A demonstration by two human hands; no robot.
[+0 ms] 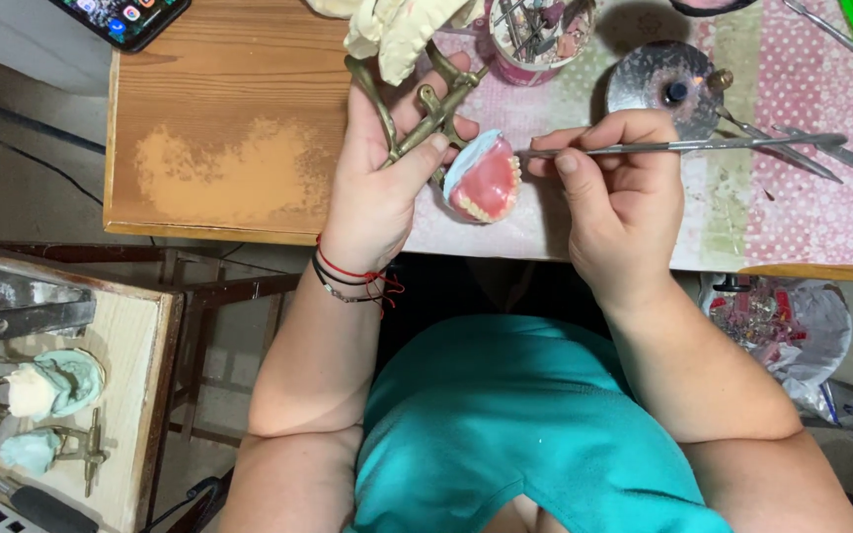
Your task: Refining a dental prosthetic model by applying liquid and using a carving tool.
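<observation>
My left hand (377, 178) grips a brass dental articulator (426, 114) that carries a pink wax denture with a row of teeth (486, 183) on a pale blue-white cast. Another plaster cast (397, 30) sits on the articulator's far end. My right hand (619, 192) pinches a slim metal wax instrument (683, 146) like a pen. Its tip touches the right edge of the denture near the teeth. Both hands hover over the front edge of the wooden table (229, 118).
A pink dotted mat (812, 197) covers the table's right side, with a round metal burner (668, 79), a cup of tools (540, 35) and loose instruments. A phone (120, 15) lies far left. Two more articulators with casts (41, 390) rest on a side stand at lower left.
</observation>
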